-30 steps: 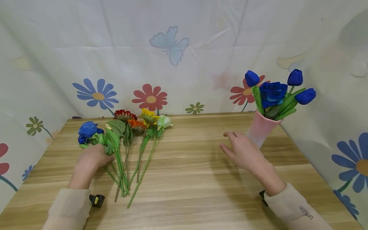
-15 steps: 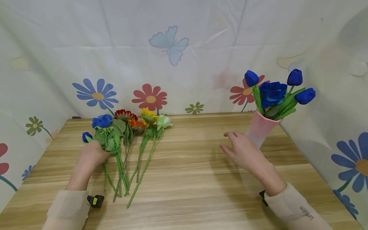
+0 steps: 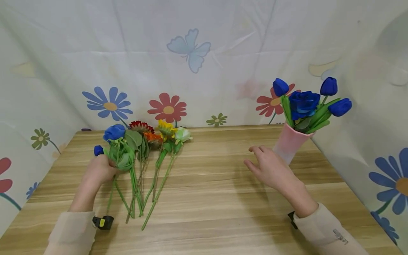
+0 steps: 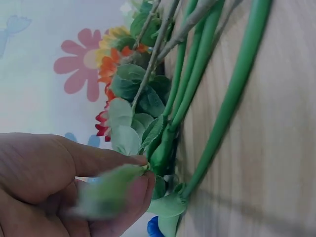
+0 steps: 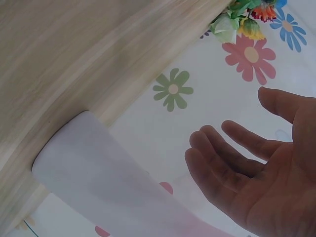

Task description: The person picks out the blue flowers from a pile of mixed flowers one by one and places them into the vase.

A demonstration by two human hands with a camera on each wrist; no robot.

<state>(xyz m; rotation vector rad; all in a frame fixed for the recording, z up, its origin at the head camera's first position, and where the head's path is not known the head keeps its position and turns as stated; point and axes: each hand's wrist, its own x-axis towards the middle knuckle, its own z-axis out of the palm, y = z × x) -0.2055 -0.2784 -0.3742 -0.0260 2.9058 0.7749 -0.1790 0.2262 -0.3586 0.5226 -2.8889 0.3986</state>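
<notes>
At the left of the table my left hand pinches a thin green stem between thumb and fingers. In the left wrist view the green piece is blurred. It appears to belong to the blue rose, though the hand hides the join. A blue tulip lies just beyond the knuckles. My right hand, fingers loosely bent, holds nothing in front of a pink-and-white vase. That vase stands upright with a blue rose and blue tulips in it.
Beside the left hand lie a red flower, an orange flower, a yellow flower and a white rose, their stems fanned towards the front of the wooden table. A flower-printed cloth hangs behind.
The blue rose on the table has moved up and right, apart from the blue tulip. My left hand has shifted slightly within the flowers. The right hand stays where it was.
</notes>
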